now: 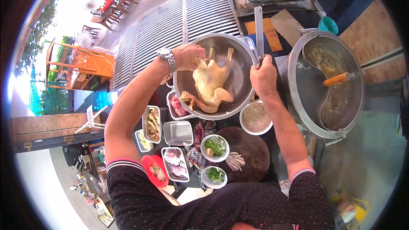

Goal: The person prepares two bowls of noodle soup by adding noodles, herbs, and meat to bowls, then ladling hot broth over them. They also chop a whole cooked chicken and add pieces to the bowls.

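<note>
A whole plucked chicken (211, 81), head and feet still on, lies in a wide steel bowl (238, 102). My left hand (188, 57), below a metal wristwatch, grips part of the chicken at the upper left of the bowl; the fingertips are partly hidden. At the bowl's right rim, my right hand (264, 73) is closed on the handle of a long flat metal tool (258, 28), perhaps a cleaver or knife seen from above, which points away from me. Just below the right hand is a white bowl of pale minced food (256, 117).
A large divided steel pot (292, 102) of broth stands at right, with a wooden-handled ladle (337, 79) in it. Nearer me are a round chopping board (252, 156), bowls of chopped greens (215, 146), and a tray of raw meat (175, 164). Chairs and a person are far off.
</note>
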A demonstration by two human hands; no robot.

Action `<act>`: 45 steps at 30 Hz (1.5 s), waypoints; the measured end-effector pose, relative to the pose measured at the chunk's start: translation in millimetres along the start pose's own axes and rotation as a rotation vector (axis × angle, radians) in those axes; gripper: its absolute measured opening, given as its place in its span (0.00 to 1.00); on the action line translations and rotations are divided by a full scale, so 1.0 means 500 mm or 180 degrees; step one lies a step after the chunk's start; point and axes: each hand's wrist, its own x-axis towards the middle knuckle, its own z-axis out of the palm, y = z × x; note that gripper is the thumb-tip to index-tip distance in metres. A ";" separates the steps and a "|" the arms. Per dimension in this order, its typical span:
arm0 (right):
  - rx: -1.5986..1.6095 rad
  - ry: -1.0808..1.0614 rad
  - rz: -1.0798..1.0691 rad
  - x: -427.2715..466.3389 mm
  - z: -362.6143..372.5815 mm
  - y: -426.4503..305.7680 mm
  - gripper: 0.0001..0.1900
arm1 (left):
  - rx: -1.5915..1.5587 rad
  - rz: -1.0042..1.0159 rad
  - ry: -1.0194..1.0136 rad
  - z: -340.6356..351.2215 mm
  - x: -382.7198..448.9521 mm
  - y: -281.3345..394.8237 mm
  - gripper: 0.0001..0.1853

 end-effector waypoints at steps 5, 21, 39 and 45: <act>-0.0139 -0.0216 -0.0458 0.107 0.043 -0.013 0.13 | -0.0226 -0.0306 0.0432 0.020 -0.038 -0.018 0.16; -0.0201 0.0022 -0.1028 0.167 0.062 -0.137 0.16 | -0.1185 -0.1796 0.1389 0.111 -0.115 0.047 0.28; 0.1353 -0.2750 0.1475 -0.120 -0.072 -0.152 0.15 | -0.1767 -0.1758 0.2159 0.175 -0.152 0.075 0.17; 0.1352 -0.2815 0.1475 -0.139 -0.050 -0.173 0.14 | -0.1648 -0.1699 0.2191 0.190 -0.156 0.069 0.17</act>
